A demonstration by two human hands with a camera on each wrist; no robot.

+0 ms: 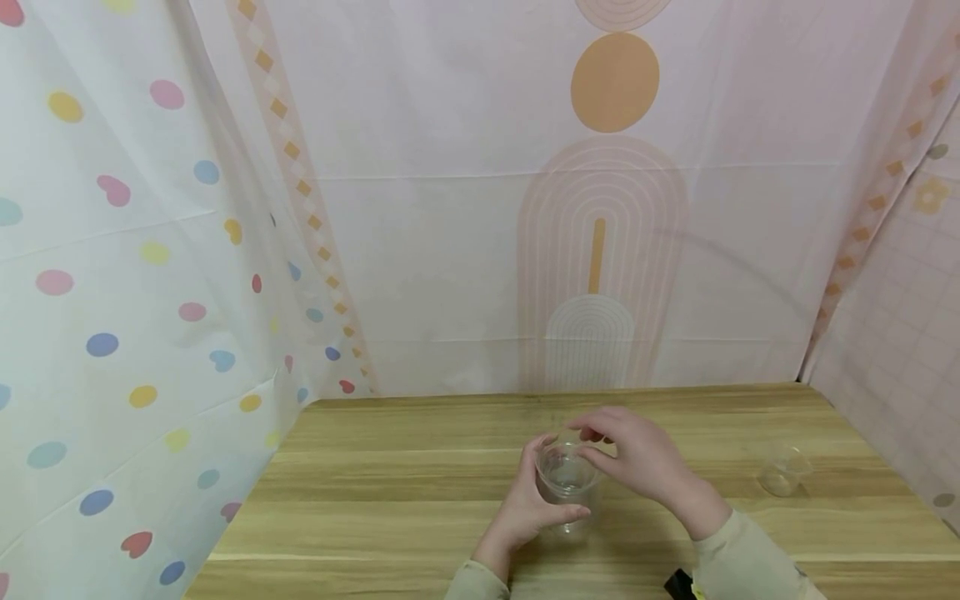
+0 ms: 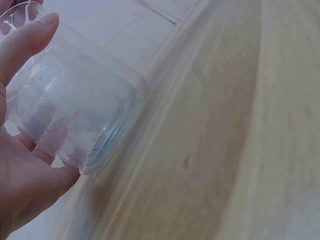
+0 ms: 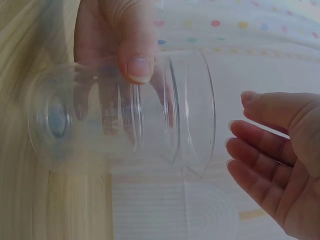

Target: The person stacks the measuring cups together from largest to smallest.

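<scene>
A clear beaker (image 1: 567, 487) stands upright, mouth up, in front of me, with at least one more clear beaker nested inside it; the right wrist view shows several rims (image 3: 212, 115) and small pouring lips. My left hand (image 1: 527, 507) grips it from the left, the thumb across the near side and the fingers round the far side. In the left wrist view its base (image 2: 107, 145) is close to the tabletop; whether it touches I cannot tell. My right hand (image 1: 637, 450) hovers by the mouth, fingers loosely bent, apart from the rim and holding nothing (image 3: 280, 150).
A smaller clear beaker (image 1: 783, 475) stands on the wooden table (image 1: 390, 508) to the right. A black object (image 1: 681, 585) with a yellow part lies at the near edge beside the right sleeve. Patterned cloths (image 1: 420, 275) hang behind and at both sides.
</scene>
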